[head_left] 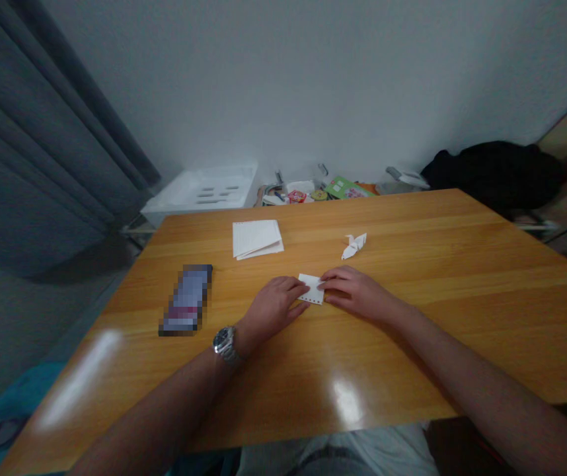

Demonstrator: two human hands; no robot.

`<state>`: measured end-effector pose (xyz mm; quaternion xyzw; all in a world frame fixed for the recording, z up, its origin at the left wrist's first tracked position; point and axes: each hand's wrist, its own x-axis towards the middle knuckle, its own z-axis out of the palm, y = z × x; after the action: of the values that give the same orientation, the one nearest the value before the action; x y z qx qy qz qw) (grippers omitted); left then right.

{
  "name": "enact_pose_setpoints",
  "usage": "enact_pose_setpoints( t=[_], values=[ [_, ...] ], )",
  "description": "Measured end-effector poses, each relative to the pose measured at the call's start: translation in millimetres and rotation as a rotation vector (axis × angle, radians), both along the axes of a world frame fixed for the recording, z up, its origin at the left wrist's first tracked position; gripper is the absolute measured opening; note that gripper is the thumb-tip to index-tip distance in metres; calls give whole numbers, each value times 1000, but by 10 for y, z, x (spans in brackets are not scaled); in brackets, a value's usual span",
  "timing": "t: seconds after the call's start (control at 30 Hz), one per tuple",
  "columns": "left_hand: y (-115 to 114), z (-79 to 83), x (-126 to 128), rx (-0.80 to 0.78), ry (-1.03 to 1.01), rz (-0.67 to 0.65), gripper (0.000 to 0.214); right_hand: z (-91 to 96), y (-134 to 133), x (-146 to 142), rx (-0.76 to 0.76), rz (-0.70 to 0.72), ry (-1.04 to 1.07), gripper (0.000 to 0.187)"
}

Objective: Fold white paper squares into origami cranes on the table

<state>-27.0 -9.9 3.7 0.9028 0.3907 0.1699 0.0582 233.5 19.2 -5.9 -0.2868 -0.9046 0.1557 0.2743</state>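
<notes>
A small white piece of folded paper (312, 295), with a row of punched holes along its near edge, lies on the wooden table between my hands. My left hand (276, 305), with a metal watch (225, 342) on the wrist, holds the paper's left side, thumb near the bottom corner and fingers over the edge. From the other side my right hand (355, 294) has its fingertips on the right edge. Just beyond the right hand sits a white folded paper crane (354, 245). How the paper is gripped underneath is hidden.
A stack of lined paper sheets (257, 238) lies at the back left of the table (442, 251). Left of my hands is a phone (187, 299), its screen pixelated. Behind the table stand a white foam box (214, 188), assorted clutter and a black cloth item (496, 173).
</notes>
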Motion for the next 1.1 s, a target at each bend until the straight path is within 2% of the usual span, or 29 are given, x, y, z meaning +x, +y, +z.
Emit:
enact_pose_setpoints(
  t=[0.37, 0.57, 0.77, 1.1],
  values=[
    [3, 51, 31, -10, 33, 33, 27, 8, -52, -53, 19, 24, -40, 19],
    [7, 24, 34, 6, 22, 38, 27, 6, -58, -93, 37, 34, -42, 14],
    [-9, 11, 20, 21, -19, 28, 30, 10, -37, -86, 30, -11, -35, 15],
    [30, 0, -74, 20, -20, -162, 32, -47, 56, 59, -86, -96, 73, 12]
  ],
)
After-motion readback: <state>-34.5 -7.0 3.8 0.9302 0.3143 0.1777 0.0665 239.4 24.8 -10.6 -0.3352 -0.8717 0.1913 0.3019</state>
